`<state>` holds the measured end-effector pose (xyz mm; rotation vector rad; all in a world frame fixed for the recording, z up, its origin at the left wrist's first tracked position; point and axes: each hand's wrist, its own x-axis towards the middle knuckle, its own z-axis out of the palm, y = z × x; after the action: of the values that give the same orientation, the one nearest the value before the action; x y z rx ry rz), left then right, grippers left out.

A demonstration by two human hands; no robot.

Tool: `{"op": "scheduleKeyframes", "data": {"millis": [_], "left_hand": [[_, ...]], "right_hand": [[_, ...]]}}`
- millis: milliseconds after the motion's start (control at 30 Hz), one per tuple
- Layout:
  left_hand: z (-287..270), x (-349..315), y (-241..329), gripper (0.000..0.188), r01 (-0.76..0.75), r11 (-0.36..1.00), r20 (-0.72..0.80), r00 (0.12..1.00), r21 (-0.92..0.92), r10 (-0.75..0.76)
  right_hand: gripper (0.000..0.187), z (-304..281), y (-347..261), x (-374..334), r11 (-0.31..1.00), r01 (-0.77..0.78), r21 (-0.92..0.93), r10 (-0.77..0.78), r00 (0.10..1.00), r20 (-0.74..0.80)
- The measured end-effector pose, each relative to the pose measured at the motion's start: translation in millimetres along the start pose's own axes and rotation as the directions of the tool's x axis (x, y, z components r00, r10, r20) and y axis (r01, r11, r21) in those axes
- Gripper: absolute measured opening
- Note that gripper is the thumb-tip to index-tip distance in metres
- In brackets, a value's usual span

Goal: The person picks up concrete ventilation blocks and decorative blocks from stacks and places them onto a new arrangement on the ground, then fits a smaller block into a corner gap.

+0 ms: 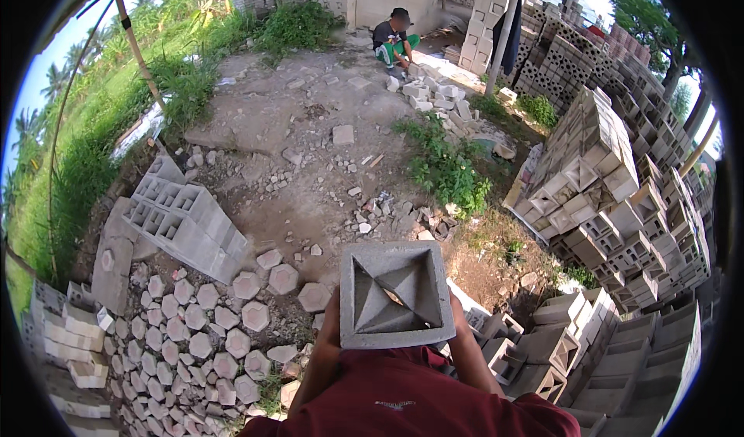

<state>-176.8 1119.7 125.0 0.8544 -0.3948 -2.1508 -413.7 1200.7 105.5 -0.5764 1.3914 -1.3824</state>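
A square grey concrete vent block (397, 338) is held up in front of my chest, its open face toward the view. Slanted inner walls narrow to a thin diagonal slit in its middle. My left hand (332, 322) grips the block's left side and my right hand (459, 317) its right side. The fingers of both hands are mostly hidden behind the block. Nearest to my right forearm stand more hollow vent blocks (546, 344) in a row.
Hexagonal pavers (200, 345) cover the ground at left, beside a stack of hollow blocks (190, 220). Tall block stacks (577, 181) stand at right. Rubble (380, 208) and a leafy plant (457, 173) lie ahead; farther off, a person (394, 38) crouches by broken white blocks (434, 94).
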Motion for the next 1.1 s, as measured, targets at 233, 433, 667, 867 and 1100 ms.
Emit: {"op": "scheduleKeyframes", "data": {"millis": [233, 433, 667, 867, 1100], "left_hand": [[-15, 71, 65, 0.063, -0.183, 0.983, -0.028, 0.983, 0.009, 0.183], [-19, 158, 120, 0.058, -0.351, 0.936, -0.165, 0.926, -0.039, 0.340], [28, 213, 198, 0.063, -0.474, 0.858, -0.187, 0.877, -0.197, 0.442], [9, 250, 228, 0.071, -0.583, 0.789, -0.270, 0.805, -0.193, 0.528], [-38, 304, 276, 0.073, -0.591, 0.705, -0.170, 0.800, -0.392, 0.576]], "right_hand": [[0.038, 44, -14, 136, 0.962, -0.190, 0.198, 0.155, 0.971, 0.180], [0.050, 101, -52, 256, 0.983, -0.134, 0.124, 0.076, 0.918, 0.388], [0.063, 177, -143, 343, 0.977, -0.208, 0.040, 0.145, 0.794, 0.591], [0.062, 234, -173, 401, 0.986, 0.016, -0.164, 0.109, 0.678, 0.727], [0.069, 298, -222, 472, 0.878, 0.024, -0.479, 0.408, 0.485, 0.773]]}}
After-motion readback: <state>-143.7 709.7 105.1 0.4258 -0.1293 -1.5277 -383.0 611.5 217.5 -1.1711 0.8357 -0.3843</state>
